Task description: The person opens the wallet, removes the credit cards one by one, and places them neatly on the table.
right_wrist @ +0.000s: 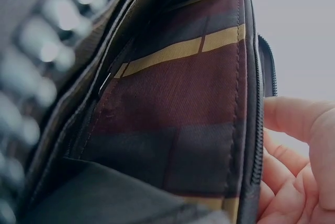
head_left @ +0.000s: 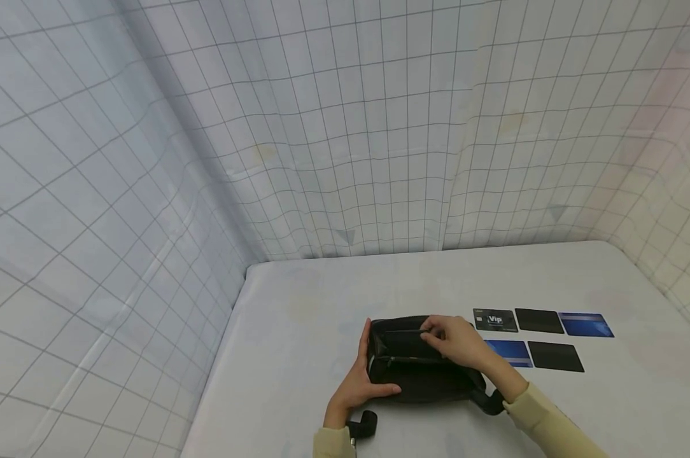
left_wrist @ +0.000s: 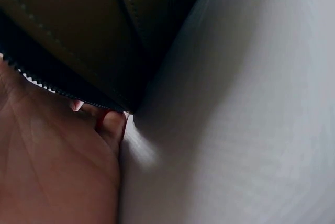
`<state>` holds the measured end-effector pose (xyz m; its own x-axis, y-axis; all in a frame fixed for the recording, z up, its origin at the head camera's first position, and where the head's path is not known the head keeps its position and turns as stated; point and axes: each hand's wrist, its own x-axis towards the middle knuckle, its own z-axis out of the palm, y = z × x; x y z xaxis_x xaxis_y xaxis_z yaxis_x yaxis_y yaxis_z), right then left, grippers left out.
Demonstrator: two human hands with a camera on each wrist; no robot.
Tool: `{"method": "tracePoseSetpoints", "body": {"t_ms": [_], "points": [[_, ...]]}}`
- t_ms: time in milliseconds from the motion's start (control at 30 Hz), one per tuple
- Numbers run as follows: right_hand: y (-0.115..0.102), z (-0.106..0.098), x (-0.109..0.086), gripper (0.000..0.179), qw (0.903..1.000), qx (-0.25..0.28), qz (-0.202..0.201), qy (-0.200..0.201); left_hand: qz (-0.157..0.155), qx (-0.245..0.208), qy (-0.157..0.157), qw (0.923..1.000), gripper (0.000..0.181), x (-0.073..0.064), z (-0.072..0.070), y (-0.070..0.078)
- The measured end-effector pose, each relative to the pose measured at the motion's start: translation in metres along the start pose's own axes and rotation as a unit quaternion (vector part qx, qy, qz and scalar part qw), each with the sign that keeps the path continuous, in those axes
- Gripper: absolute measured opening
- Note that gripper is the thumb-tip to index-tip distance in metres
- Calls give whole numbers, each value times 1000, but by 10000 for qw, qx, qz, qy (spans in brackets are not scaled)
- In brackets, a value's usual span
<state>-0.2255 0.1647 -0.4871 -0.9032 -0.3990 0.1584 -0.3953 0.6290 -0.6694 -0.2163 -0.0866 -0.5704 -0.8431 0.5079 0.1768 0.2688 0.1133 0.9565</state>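
Note:
A black zip wallet [head_left: 425,381] lies unzipped on the white table, its inside facing up. My left hand [head_left: 361,378] grips its left end, thumb along the front and fingers at the back corner. In the left wrist view the left palm [left_wrist: 55,156] lies along the zip, below brown stitched leather. My right hand [head_left: 456,340] reaches over the wallet, thumb and fingertips pinching a thin dark edge at its rear part. The right wrist view shows curled fingers [right_wrist: 285,182] at the zipped edge, beside a maroon, grey and yellow striped lining [right_wrist: 172,98]. The fingertips themselves are hidden.
Right of the wallet lie several cards in two rows: a dark "Vip" card [head_left: 496,320], black cards [head_left: 540,320] and blue cards [head_left: 585,324]. A black strap [head_left: 488,402] is by the right wrist. Grid-patterned white curtains [head_left: 351,127] surround the table.

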Motion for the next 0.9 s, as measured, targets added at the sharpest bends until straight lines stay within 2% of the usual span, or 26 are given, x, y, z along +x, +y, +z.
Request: {"method": "tracePoseSetpoints", "body": {"t_ms": [233, 333, 400, 567, 733, 900], "points": [[-2, -1, -2, 18, 9985, -517, -123, 135, -268, 81, -213, 9994, 120, -3, -2, 38], [-3, -1, -3, 22, 9980, -603, -94, 162, -233, 128, -200, 9994, 120, -3, -1, 32], [-3, -1, -4, 23, 9981, -585, -59, 172, -210, 136, -144, 9996, 121, -2, -1, 23], [-1, -2, -5, 23, 9993, -285, 7, 244, -119, 176, -15, 9998, 121, 0, 1, 1], [-1, -3, -6, 27, 9994, 20, 84, 347, 44, 137, 35, 9999, 120, 0, 1, -3], [-2, -5, -6, 27, 9989, 263, 51, 391, 77, 113, 67, 9999, 119, 0, 1, -3]]}}
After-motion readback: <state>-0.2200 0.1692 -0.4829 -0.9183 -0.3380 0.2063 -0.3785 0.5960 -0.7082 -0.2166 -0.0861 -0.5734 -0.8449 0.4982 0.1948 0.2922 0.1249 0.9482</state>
